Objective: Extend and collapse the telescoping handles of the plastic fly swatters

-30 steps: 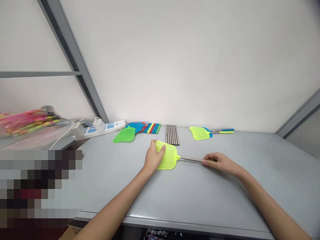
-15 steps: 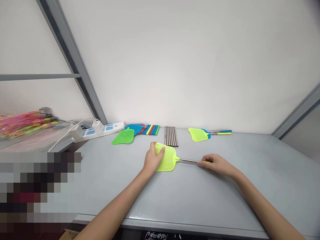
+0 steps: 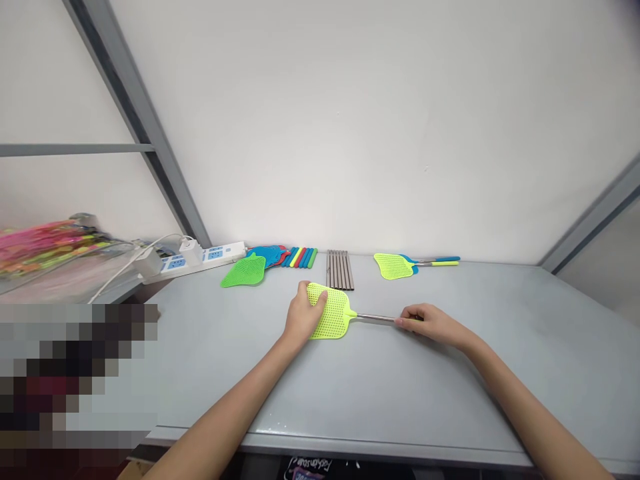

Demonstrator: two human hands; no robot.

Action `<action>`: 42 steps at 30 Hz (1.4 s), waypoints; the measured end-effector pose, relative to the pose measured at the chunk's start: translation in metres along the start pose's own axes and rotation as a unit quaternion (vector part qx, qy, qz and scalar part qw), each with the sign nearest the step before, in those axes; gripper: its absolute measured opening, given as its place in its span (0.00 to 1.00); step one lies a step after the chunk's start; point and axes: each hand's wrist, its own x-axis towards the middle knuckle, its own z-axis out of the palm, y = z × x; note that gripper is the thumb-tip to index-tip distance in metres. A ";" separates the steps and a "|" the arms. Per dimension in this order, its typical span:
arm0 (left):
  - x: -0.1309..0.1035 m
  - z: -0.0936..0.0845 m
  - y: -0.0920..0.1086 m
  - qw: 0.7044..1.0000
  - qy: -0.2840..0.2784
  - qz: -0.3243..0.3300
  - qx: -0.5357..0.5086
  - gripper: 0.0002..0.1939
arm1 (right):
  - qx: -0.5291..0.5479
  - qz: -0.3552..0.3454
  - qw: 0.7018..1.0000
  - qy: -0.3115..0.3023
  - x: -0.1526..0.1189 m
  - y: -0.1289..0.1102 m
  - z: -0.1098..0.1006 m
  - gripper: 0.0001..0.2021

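My left hand [image 3: 304, 312] grips the outer edge of a yellow-green mesh fly swatter [image 3: 334, 315], thumb on top of the mesh. A thin metal rod [image 3: 375, 318] runs from the swatter's neck to the right. My right hand [image 3: 430, 325] is closed round the rod's far end; the handle there is mostly hidden by the fingers. Behind my left hand lie a row of metal tubes [image 3: 340, 270], a row of coloured grips [image 3: 299, 258], a green mesh head [image 3: 244, 272] and blue mesh heads [image 3: 266, 256].
Two assembled swatters, the front one yellow-green [image 3: 394, 266], lie near the wall at the right. A white power strip [image 3: 220, 254] with plugs stands at the back left, beside colourful bagged items [image 3: 55, 250]. The grey table's front edge [image 3: 380, 445] runs below my forearms.
The view has shifted slightly. My right fingers now cover more of the yellow-green handle; both hands keep their hold on the swatter.
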 end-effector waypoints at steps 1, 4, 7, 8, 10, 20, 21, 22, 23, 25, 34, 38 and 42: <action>0.000 0.000 0.000 1.000 0.000 0.000 0.000 0.17 | 0.001 -0.002 1.000 -0.001 0.000 0.001 0.000 0.20; 0.000 0.000 0.000 1.000 0.004 0.002 0.002 0.17 | -0.002 -0.009 1.000 0.000 -0.001 0.001 0.000 0.20; -0.001 0.000 0.000 1.000 0.017 0.001 0.006 0.17 | -0.035 -0.016 0.999 0.023 -0.001 -0.002 0.003 0.20; -0.002 0.000 -0.001 1.000 0.022 -0.001 0.007 0.17 | -0.051 -0.021 0.998 0.034 -0.001 -0.004 0.006 0.20; -0.004 0.001 -0.001 1.000 0.028 -0.005 0.007 0.16 | -0.080 -0.038 0.995 0.052 0.001 -0.009 0.012 0.18; -0.017 0.009 0.007 0.998 0.056 -0.013 0.005 0.15 | -0.071 -0.053 0.996 0.004 0.008 -0.020 0.024 0.16; -0.017 0.009 0.008 0.998 0.057 -0.009 0.005 0.14 | -0.068 -0.049 0.997 -0.003 0.008 -0.020 0.024 0.16; -0.018 0.009 0.008 0.998 0.058 -0.006 0.004 0.14 | -0.064 -0.044 0.997 -0.009 0.008 -0.020 0.024 0.16; -0.019 0.009 0.009 0.998 0.059 -0.002 0.004 0.14 | -0.058 -0.039 0.997 -0.015 0.009 -0.019 0.023 0.16; -0.020 0.010 0.010 0.998 0.063 0.007 0.003 0.14 | -0.029 -0.030 0.999 -0.034 0.010 -0.019 0.023 0.16; -0.027 0.014 0.016 0.994 0.092 0.052 -0.032 0.15 | 0.093 0.010 0.982 -0.164 0.015 -0.022 0.013 0.18; -0.030 0.014 0.019 0.991 0.106 0.073 -0.045 0.15 | 0.132 0.036 0.967 -0.214 0.018 -0.021 0.008 0.17; -0.030 0.013 0.021 0.988 0.108 0.084 -0.065 0.16 | 0.160 0.031 0.960 -0.226 0.015 -0.018 0.006 0.17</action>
